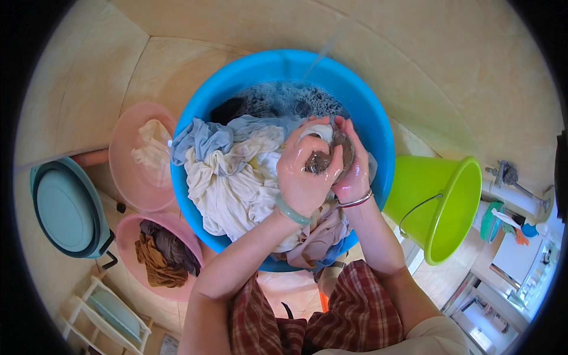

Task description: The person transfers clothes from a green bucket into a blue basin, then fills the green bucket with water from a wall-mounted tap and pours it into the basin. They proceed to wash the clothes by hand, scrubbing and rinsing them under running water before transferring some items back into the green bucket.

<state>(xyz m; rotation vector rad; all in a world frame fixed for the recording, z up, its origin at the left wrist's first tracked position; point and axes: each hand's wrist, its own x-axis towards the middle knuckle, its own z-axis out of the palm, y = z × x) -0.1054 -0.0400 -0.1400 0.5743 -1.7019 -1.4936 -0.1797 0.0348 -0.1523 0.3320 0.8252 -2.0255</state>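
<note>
Over the blue basin (198,234), both my hands are closed round a small wet bundle of grey-brown and white cloth (318,161), its exact kind unclear. My left hand (296,180), below a green bangle, grips its near side. My right hand (357,168), wearing a silver bangle, cups the other side. A thin stream of water (322,53) comes down from above toward the bundle. Below and left of my hands lie wet clothes: a cream garment (222,186), a light blue one (204,140) and a beige-pink one (319,236). Behind them is foamy water (287,97) with dark fabric (228,110).
Left of the basin stand a pink tub (121,148) with pale cloth and another pink tub (127,242) with brown and dark clothes. A teal folding basin (65,210) leans at the far left. Right, a lime-green bucket (423,201) is tilted near a wall tap (506,171).
</note>
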